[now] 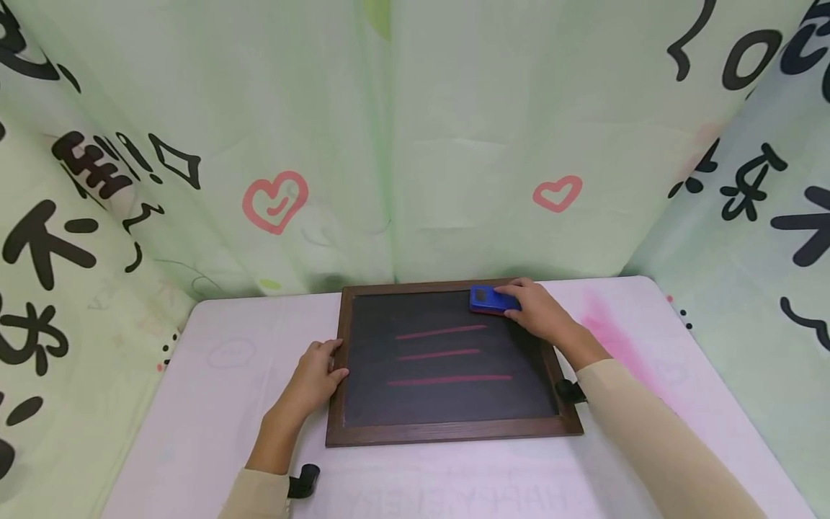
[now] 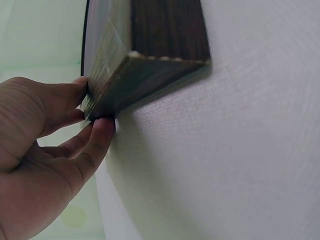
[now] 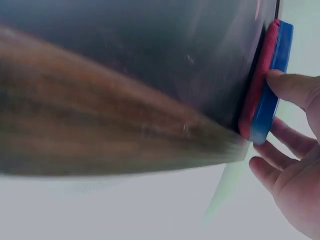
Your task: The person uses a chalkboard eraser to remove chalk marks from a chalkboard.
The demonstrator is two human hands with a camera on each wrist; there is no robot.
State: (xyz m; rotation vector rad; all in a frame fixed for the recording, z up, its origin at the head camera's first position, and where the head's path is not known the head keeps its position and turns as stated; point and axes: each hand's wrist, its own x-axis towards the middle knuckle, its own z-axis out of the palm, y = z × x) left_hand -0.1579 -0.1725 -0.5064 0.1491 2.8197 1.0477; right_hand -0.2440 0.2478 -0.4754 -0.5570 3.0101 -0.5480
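Observation:
A small blackboard [image 1: 454,404] with a brown wooden frame [image 1: 447,431] lies on the table. Three pinkish-red chalk-like lines [image 1: 449,380] run across its dark surface. At the board's upper right, my right hand [image 1: 534,310] grips a blue eraser [image 1: 486,297]. In the right wrist view the eraser [image 3: 272,95] has a red pad [image 3: 258,85] facing the board, held between thumb and fingers. My left hand [image 1: 315,378] holds the left edge of the frame. The left wrist view has the thumb and fingers of that hand [image 2: 55,135] pinching the frame's side [image 2: 170,30].
A white table [image 1: 246,389] with a pink smear [image 1: 616,339] on the right bears the board. Pale green curtains [image 1: 467,180] with black characters and red hearts hang behind and at both sides. Black wrist devices [image 1: 305,481] sit at both sleeves.

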